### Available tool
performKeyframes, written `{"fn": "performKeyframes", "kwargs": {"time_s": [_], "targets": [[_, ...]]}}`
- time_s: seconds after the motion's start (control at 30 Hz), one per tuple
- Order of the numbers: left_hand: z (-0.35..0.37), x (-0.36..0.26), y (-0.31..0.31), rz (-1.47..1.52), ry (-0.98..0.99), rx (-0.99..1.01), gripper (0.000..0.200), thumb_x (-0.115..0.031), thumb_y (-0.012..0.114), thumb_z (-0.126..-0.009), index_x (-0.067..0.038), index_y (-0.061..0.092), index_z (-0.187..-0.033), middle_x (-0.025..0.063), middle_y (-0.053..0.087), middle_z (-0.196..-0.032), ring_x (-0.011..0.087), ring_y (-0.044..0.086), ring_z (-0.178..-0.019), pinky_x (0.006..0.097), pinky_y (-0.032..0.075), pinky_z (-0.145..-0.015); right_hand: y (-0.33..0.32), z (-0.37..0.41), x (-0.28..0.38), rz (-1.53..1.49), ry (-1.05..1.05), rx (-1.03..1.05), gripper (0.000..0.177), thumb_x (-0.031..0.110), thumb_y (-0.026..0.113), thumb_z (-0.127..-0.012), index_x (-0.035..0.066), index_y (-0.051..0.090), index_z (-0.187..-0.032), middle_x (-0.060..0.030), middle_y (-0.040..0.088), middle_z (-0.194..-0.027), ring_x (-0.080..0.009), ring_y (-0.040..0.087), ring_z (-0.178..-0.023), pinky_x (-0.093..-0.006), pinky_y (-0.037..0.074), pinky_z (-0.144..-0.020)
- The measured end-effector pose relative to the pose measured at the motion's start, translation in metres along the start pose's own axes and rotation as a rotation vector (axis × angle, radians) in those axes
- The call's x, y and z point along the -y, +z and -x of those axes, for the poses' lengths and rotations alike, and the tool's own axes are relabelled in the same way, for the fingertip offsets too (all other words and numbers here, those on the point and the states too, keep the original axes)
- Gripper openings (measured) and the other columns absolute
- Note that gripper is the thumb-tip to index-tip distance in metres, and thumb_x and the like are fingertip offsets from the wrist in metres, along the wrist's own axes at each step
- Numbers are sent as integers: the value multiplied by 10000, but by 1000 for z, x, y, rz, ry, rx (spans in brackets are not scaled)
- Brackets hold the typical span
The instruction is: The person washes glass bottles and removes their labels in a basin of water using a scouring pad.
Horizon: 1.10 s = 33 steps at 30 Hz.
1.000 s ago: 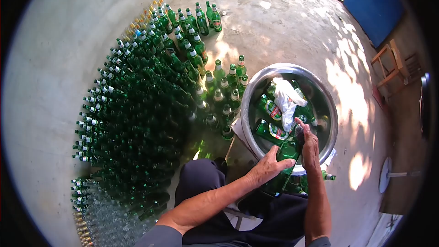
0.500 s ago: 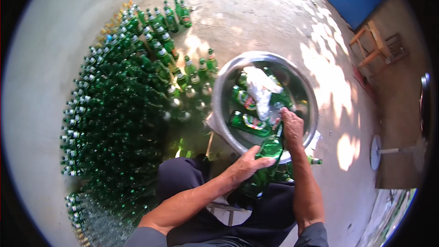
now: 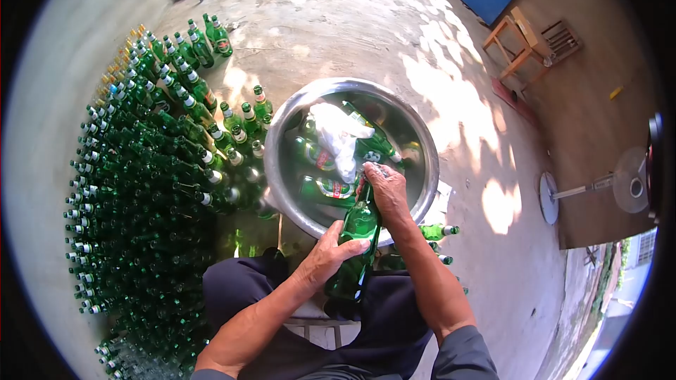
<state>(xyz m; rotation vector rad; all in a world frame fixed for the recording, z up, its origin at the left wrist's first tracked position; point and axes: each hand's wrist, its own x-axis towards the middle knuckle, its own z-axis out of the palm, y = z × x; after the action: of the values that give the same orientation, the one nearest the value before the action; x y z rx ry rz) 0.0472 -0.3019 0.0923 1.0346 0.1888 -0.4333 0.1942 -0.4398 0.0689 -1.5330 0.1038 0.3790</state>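
My left hand (image 3: pixel 327 253) is wrapped round the body of a green glass bottle (image 3: pixel 361 219), which slants over the near rim of a metal basin (image 3: pixel 282 197). At the bottle's neck, my right hand (image 3: pixel 386 188) is closed, with fingers pressed on the neck; a small whitish thing at its fingertips is too small to make out. Inside the basin, a labelled green bottle (image 3: pixel 327 188) lies in water, and another green bottle (image 3: pixel 380 142) lies farther back. A white cloth (image 3: pixel 338 134) rests over the bottles.
Many green bottles (image 3: pixel 141 190) stand packed on the floor at the left. More bottles (image 3: pixel 438 231) lie right of the basin, near my knee. A wooden stool (image 3: pixel 524 39) is at the back right, and a fan (image 3: pixel 574 190) stands at the right.
The whole view has shifted, so the basin and bottles appear farther left. Both hands stay on the same bottle, which now looks more upright in the view.
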Motion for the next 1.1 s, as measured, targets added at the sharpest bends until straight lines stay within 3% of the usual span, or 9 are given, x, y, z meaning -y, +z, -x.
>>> {"fn": "performKeyframes", "kwargs": {"time_s": [0.1,0.17,0.43,0.57,0.63,0.67,0.8,0.87,1.1], "targets": [[3,-4,7,87,-38,5,580,-305,723,-908,-6,483,-1344,87,633,-1160,144,636,-1035,315,527,-937,-3,1,5,-28,87,-15,334,255,715,-965,-32,643,-1121,-93,671,-788,-169,652,-625,-320,537,-597],[4,-7,8,130,-44,22,591,-300,730,-897,-10,482,-1348,84,633,-1166,141,636,-1047,302,533,-917,-3,7,14,-326,186,120,249,227,709,-962,-3,644,-1033,-102,649,-755,-204,642,-605,-342,546,-600],[16,-21,5,524,-201,309,680,-355,746,-834,24,475,-1330,160,668,-1059,280,726,-840,402,620,-753,1,21,51,-838,213,285,230,214,679,-946,26,640,-1073,-56,586,-767,-201,615,-649,-371,575,-608],[10,-19,10,363,-211,265,677,-321,761,-820,23,485,-1334,141,661,-1070,247,711,-889,379,601,-801,3,17,52,-384,33,169,191,148,675,-936,-38,660,-980,-99,646,-750,-177,644,-585,-318,548,-533],[6,-11,8,57,-49,79,686,-296,778,-807,15,489,-1347,111,652,-1082,208,686,-968,350,571,-864,3,16,46,-88,-100,78,202,146,693,-932,-54,676,-954,-100,672,-717,-173,655,-554,-298,539,-522],[6,-11,8,59,-86,48,687,-267,818,-809,2,483,-1345,61,616,-1107,136,608,-997,306,507,-922,2,14,42,-125,-86,54,224,161,706,-928,-56,687,-979,-99,686,-707,-169,667,-553,-297,534,-512],[4,-6,12,-261,90,-63,718,-288,837,-799,15,473,-1338,87,638,-1113,159,631,-991,328,516,-930,2,15,39,-25,-53,-30,251,180,709,-932,-50,687,-1031,-93,695,-717,-152,673,-596,-284,537,-554],[6,-8,18,-671,98,-283,684,-173,830,-781,35,479,-1331,110,645,-1145,191,626,-1076,330,491,-978,5,19,40,66,-64,10,305,202,720,-935,-42,668,-1110,-91,723,-811,-120,683,-705,-270,542,-631],[8,-13,15,-423,110,-226,681,-167,822,-779,23,471,-1331,111,629,-1163,195,618,-1066,337,485,-983,-2,21,37,3,-95,268,447,210,709,-978,-77,584,-1297,-96,734,-997,-107,686,-839,-266,556,-739]]}}
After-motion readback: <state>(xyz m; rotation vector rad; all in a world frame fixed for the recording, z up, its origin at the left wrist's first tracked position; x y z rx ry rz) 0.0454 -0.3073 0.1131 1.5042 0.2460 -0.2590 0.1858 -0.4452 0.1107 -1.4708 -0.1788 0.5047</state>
